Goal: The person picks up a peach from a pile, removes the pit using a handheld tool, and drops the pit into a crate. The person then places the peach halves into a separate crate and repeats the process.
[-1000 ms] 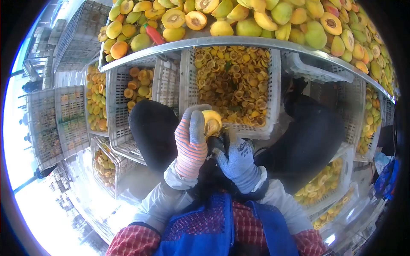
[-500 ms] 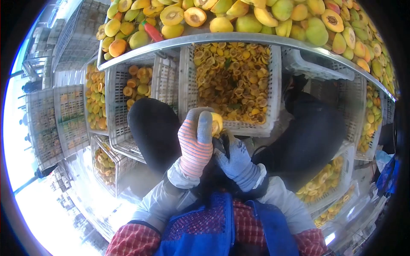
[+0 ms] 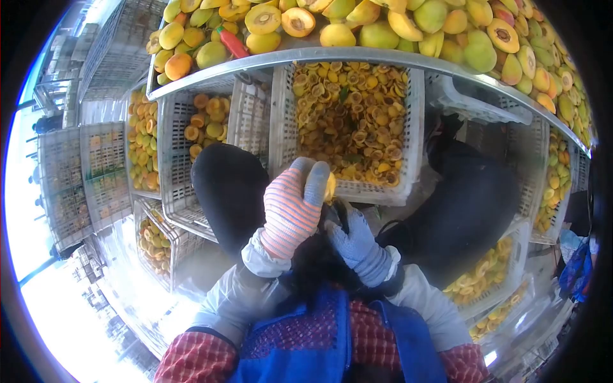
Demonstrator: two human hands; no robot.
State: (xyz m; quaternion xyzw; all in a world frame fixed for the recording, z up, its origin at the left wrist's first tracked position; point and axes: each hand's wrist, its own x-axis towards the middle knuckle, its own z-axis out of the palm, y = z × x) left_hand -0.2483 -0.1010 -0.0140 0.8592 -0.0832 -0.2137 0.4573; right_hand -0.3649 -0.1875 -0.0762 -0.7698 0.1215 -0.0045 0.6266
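My left hand (image 3: 292, 207), in a pink and grey striped knit glove, is closed around a yellow peach (image 3: 330, 187). Most of the fruit is hidden behind the glove's fingers. Close beside it on the right, my right hand (image 3: 359, 247) wears a blue-grey glove and grips a dark, narrow tool (image 3: 343, 216) whose upper end is right at the peach. The tool's exact kind is hard to make out. Both hands are above my lap, just in front of a white crate (image 3: 414, 137) filled with yellow fruit scraps (image 3: 348, 127).
A metal-edged table (image 3: 383, 57) heaped with whole and halved peaches (image 3: 336, 35) runs across the top. A red-handled tool (image 3: 234, 43) lies among them. More crates of fruit stand at left (image 3: 167, 147) and right (image 3: 523, 255). My knees (image 3: 230, 185) flank the scrap crate.
My left hand has turned slightly, its fingers covering more of the peach. My right hand has shifted a little to the right and down. The camera view has moved slightly.
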